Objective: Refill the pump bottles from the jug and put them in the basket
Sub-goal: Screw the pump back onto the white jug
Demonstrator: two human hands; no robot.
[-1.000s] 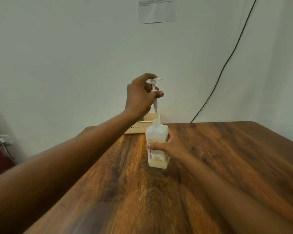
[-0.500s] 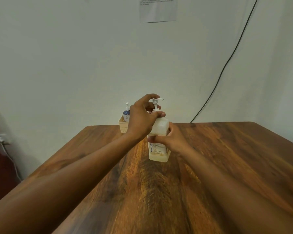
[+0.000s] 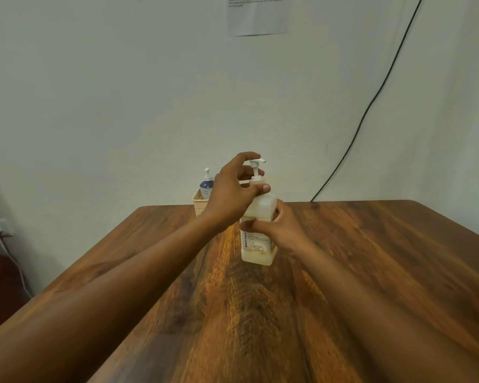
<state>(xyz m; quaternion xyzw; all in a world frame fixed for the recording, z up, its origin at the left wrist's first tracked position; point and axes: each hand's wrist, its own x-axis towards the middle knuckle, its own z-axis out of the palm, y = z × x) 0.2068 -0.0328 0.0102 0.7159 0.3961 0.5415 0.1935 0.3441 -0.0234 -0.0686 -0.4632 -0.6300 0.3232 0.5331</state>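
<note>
A translucent white pump bottle (image 3: 258, 244) with a printed label stands upright on the wooden table (image 3: 371, 258), pale liquid in its lower part. My right hand (image 3: 281, 226) is wrapped around its body. My left hand (image 3: 234, 190) grips the collar of the white pump head (image 3: 257, 168), which sits in the bottle's neck. Behind my left hand, at the table's far edge, a cream basket (image 3: 199, 203) holds a small blue and white pump bottle (image 3: 206, 183). No jug is in view.
A pale wall rises right behind the table's far edge, with a black cable (image 3: 371, 106) running down it and a paper sheet (image 3: 257, 15) stuck up high. A socket with a white lead (image 3: 0, 239) is at the left, beside the table.
My left hand has lowered the pump head, with its tube, down into the bottle's neck and now holds its collar. The view has shifted, so the basket and blue bottle show.
</note>
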